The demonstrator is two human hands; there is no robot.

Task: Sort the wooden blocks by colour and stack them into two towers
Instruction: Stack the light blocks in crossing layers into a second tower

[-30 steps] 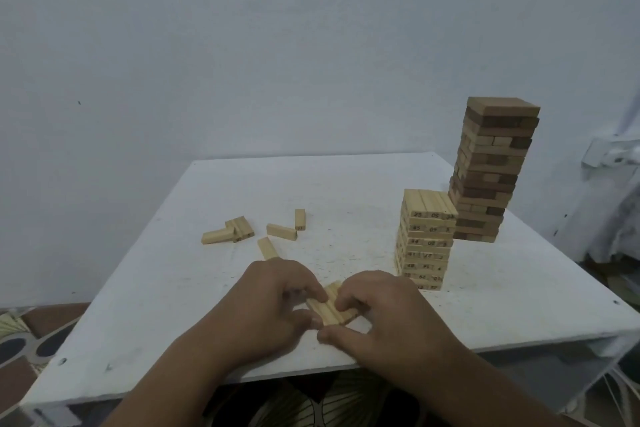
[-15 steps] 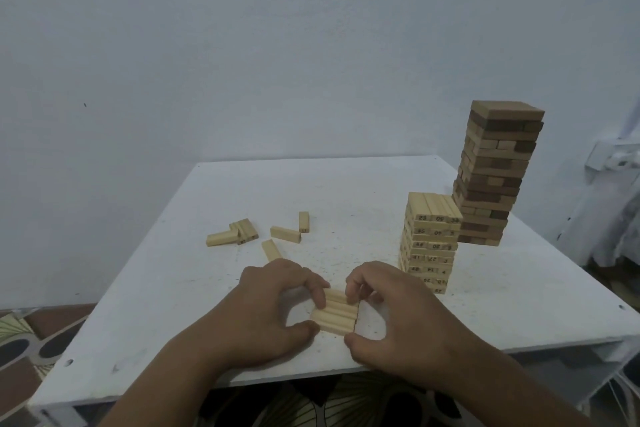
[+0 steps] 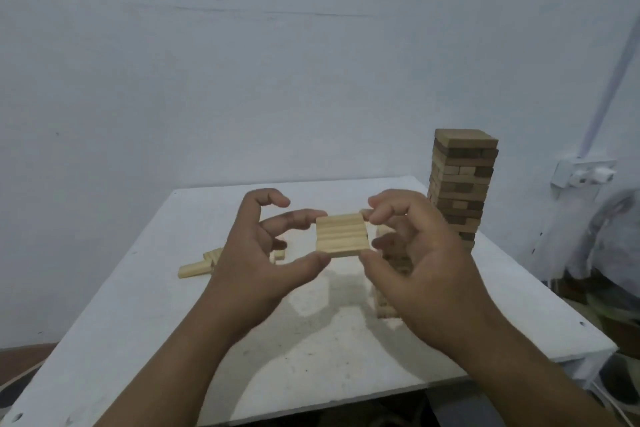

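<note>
Row of blocks (image 3: 342, 235) held above table (image 3: 145, 305), between left hand (image 3: 258, 253) and right hand (image 3: 415, 253). Short tower (image 3: 388, 302) behind right hand; tall tower (image 3: 462, 184) beyond, far right. Loose blocks (image 3: 195, 269) left.

Dim, soft overhead light; slight motion blur.

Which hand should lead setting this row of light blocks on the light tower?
Probably the right hand: the light tower sits directly behind it, while the left hand pinches the row of light blocks from the far side.
</note>
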